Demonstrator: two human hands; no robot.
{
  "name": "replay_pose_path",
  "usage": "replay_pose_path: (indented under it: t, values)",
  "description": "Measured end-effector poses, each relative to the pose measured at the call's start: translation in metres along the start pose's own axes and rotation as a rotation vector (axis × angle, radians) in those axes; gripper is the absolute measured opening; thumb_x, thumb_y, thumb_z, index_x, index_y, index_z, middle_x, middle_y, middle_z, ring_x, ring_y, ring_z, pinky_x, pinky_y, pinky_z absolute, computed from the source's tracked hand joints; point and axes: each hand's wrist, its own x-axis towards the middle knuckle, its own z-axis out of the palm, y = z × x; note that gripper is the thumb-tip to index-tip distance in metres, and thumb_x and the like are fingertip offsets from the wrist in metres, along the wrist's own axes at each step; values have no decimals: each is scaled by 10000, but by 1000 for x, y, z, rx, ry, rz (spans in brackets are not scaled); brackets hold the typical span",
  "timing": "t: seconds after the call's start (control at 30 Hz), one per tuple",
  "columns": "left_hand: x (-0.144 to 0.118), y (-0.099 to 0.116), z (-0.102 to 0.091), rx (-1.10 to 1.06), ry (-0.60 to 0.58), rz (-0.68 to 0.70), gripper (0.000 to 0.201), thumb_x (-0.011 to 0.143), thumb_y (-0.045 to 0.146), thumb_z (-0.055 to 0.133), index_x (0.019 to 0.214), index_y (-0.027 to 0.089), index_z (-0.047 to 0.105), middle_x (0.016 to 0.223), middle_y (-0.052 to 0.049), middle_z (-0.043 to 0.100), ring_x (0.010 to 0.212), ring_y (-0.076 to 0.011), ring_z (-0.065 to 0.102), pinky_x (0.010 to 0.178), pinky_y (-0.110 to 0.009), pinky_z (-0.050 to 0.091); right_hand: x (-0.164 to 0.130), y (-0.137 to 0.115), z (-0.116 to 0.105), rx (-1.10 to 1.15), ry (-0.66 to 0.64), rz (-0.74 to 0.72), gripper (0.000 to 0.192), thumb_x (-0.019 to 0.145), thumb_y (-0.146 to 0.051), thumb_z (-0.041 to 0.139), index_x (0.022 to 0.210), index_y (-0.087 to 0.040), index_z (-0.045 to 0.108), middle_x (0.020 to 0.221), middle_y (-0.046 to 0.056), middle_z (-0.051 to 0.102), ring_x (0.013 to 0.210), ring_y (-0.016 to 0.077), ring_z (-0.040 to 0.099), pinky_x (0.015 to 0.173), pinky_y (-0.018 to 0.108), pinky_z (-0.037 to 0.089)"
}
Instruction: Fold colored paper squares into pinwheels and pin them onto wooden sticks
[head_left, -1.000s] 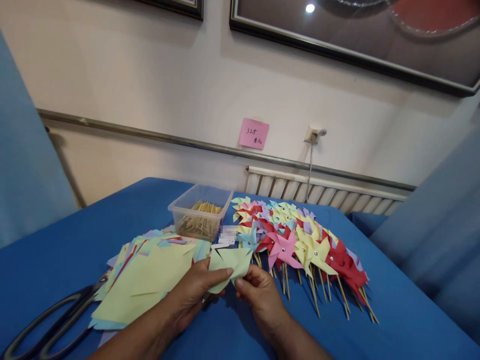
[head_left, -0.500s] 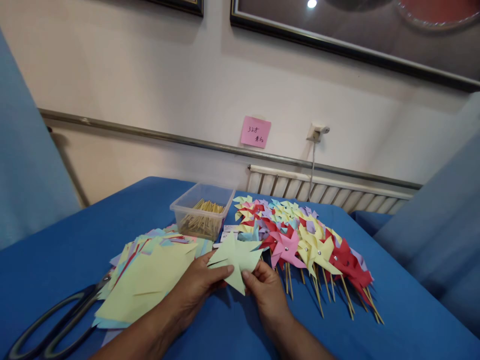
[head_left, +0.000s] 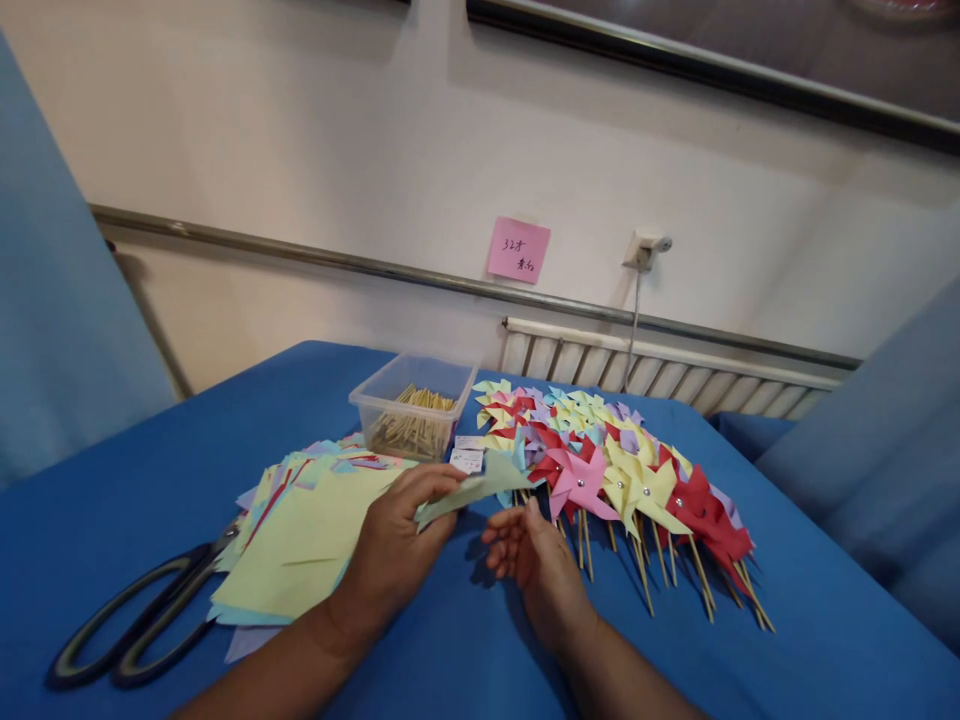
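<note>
My left hand (head_left: 394,545) pinches a pale green cut paper square (head_left: 480,488) and holds it nearly flat over the blue table (head_left: 150,470). My right hand (head_left: 532,560) hovers just under the paper's right side, fingers spread, holding nothing. Left of my hands lies a stack of coloured paper squares (head_left: 300,530), pale green on top. To the right, several finished paper pinwheels (head_left: 615,470) on wooden sticks lie in rows.
A clear plastic box of wooden sticks (head_left: 412,410) stands behind the paper stack, with small white packets (head_left: 469,455) beside it. Black scissors (head_left: 139,625) lie at the near left. A wall with a pink note (head_left: 517,250) and a radiator (head_left: 660,370) bounds the far side.
The green paper has tipped from facing me to nearly flat. My right hand let go of it and now sits open beneath it. The view has dropped slightly.
</note>
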Motion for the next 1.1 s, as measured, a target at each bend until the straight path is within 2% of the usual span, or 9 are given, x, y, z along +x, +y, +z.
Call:
replay_pose_path:
  t: [0.13,0.3,0.4,0.5,0.63,0.7,0.8,0.9,1.1]
  values:
    - [-3,0,-4,230,-63,332,155,756,160,592,830,246,698,1141,-67,663,1126,-263,519,967,-418,385,-10,-9,6,178,-103,25,565,786,-668,504,1036,-187,663,999,101,696,777,203,646,590,276,472]
    - [-3,2,-4,279,-173,372,135,744,195,637,834,264,711,1211,-61,642,1226,-294,439,1011,-465,345,-9,-10,8,148,-90,-1,411,699,-424,745,1011,-162,692,938,98,724,800,235,660,695,336,494]
    - [0,2,-1,139,-85,252,216,786,194,586,965,259,687,1258,-57,609,1223,-265,460,1039,-449,322,-6,-8,7,116,-59,-47,332,702,-380,756,944,-157,713,840,84,734,696,213,665,685,345,497]
    - [4,-1,3,-160,29,-106,299,795,265,590,1087,209,625,1228,-93,619,1147,-257,541,996,-422,385,-5,-7,4,74,-8,-66,278,710,-377,750,890,-167,721,778,62,734,636,198,659,649,333,501]
    - [7,-2,6,-666,-145,-547,372,817,444,542,1002,139,647,978,-116,716,934,-260,651,821,-365,491,-5,-4,0,-22,-2,-60,328,702,-410,748,902,-152,712,803,69,738,656,206,665,669,349,512]
    - [5,1,7,-785,-241,-602,419,820,497,521,961,132,669,869,-100,732,807,-239,667,730,-332,503,-5,-3,-1,-80,-3,-71,353,700,-424,747,912,-143,712,805,70,740,685,211,669,690,357,516]
    - [2,4,8,-729,-289,-595,347,741,450,648,898,142,681,748,-50,725,645,-192,641,601,-286,484,-6,-1,-2,-152,-11,-76,369,693,-438,748,911,-143,719,793,65,742,696,215,672,696,362,520]
    - [1,1,10,-578,-245,-609,301,642,375,743,831,152,673,698,-14,709,593,-176,630,559,-270,471,-8,-1,-1,-168,-51,-30,383,685,-444,752,923,-144,722,773,57,741,648,204,666,670,355,519]
    - [4,-9,13,-480,-99,-592,291,649,399,728,781,151,653,644,-5,695,533,-162,608,514,-262,448,-8,-4,2,-21,-92,44,389,745,-483,689,906,-131,718,715,63,726,616,197,654,579,306,495]
